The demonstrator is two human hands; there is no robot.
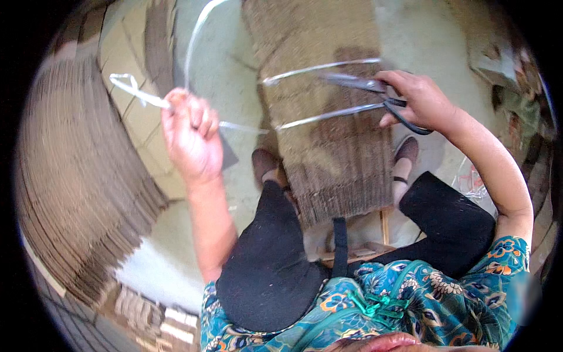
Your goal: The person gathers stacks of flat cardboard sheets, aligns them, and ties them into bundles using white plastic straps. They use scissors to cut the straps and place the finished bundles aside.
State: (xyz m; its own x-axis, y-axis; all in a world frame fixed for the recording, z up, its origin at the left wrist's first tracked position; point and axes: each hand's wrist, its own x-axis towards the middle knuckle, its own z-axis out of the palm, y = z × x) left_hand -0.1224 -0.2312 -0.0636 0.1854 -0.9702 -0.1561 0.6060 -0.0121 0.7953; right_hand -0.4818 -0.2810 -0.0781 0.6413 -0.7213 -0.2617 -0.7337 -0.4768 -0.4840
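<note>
My left hand [192, 132] is closed round a white plastic strap [138, 92]. One end of it loops out left of my fist, and a length curves up toward the far edge. My right hand [419, 101] grips a pair of scissors [355, 82] with dark handles, its blades pointing left over a bundle of brown corrugated cardboard [328, 158] between my legs. Two pale strap lengths [328, 117] cross the bundle, one on either side of the blades. Whether the blades touch a strap I cannot tell; motion blurs them.
On the left, a tall stack of cardboard sheets [76, 176] stands beside flat tan cardboard [126, 56]. Tangled strap scraps [471, 179] lie on the floor at right. My shoes [406, 149] flank the bundle. Wooden slats [358, 251] show below its near end.
</note>
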